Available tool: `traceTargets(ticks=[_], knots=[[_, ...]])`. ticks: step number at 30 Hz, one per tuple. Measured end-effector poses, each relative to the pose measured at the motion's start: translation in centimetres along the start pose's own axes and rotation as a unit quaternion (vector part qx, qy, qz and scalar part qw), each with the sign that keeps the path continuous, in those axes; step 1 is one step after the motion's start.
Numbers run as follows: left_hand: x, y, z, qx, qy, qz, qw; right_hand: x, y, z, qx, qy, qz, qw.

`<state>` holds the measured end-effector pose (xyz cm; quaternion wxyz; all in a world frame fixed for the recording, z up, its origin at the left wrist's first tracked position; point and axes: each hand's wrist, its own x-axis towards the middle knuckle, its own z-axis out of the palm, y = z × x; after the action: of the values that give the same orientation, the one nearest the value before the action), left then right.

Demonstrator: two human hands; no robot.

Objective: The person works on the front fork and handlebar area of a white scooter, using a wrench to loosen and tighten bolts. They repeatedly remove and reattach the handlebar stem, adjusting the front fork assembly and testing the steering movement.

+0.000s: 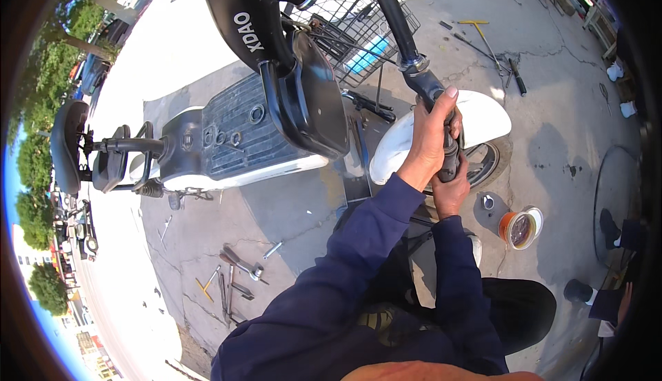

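A black front fork (429, 83), with a white mudguard (483, 115) and a wheel (488, 164), slants in front of me. My left hand (429, 136) is closed around its upper leg, thumb stretched along the tube. Just below, my right hand (452, 191) grips the lower end of the same leg; its fingers are partly hidden. To the left stands the electric scooter's body (317, 98), apart from the fork. Several metal rings (257, 113) lie on its ribbed footboard (241, 150).
An open tub (517, 229) of dark grease and a small white cup (488, 202) stand right of my hands. A wire basket (338, 19) holds a blue item. Tools, including a yellow T-handle wrench (476, 24) and a ratchet (241, 264), lie on the concrete. Another person's hand (625, 302) shows at right.
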<state>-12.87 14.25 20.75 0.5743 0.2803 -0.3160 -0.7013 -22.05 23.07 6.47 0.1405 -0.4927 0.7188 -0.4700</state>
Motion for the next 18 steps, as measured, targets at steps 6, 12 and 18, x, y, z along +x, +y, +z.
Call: traceTargets(ticks=[6,12,18], knots=[[-1.0,-0.2,1.4,-0.035,0.036,-0.026,0.998,1.2,2.0,-2.2,-0.113,-0.066,-0.013,0.991],[0.3,-1.8,3.5,-0.061,0.029,-0.029,0.997,5.6,3.9,-5.4,-0.125,-0.073,-0.027,0.989],[0.5,-2.8,4.0,-0.128,0.020,-0.098,0.987,8.3,6.8,-6.5,-0.118,-0.083,-0.043,0.989]])
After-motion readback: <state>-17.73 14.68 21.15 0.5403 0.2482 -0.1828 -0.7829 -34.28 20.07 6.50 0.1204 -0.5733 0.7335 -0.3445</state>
